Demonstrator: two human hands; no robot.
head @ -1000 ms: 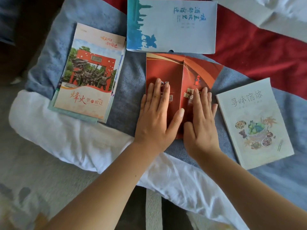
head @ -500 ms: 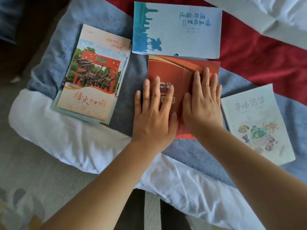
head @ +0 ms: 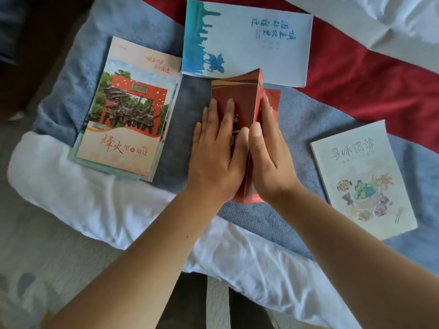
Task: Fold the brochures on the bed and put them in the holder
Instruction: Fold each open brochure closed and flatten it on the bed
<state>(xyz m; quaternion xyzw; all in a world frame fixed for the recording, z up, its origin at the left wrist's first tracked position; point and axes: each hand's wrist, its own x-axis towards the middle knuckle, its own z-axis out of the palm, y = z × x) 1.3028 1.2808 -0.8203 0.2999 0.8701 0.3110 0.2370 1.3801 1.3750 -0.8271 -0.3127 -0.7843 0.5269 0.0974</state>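
A red brochure [head: 240, 91] lies on the blue blanket [head: 306, 119] in the middle of the head view. My left hand [head: 213, 157] rests flat on its left panel, fingers spread. My right hand [head: 270, 162] has the right panel raised upright along the fold, thumb on its front and fingers behind it. A narrow strip of another red panel shows to the right of my right hand. The pale blue paper holder [head: 249, 43], printed with a skyline, lies flat just beyond the brochure's far edge.
A stack of brochures [head: 133, 110] with a red gate photo on top lies to the left. A pale food booklet [head: 361, 179] lies to the right. White sheet [head: 95, 203] bunches at the bed's near edge; red cover [head: 356, 79] lies beyond.
My right hand has gone from lying flat on the right panel to lifting that panel upright toward the left. My left hand has stayed pressed on the left panel.
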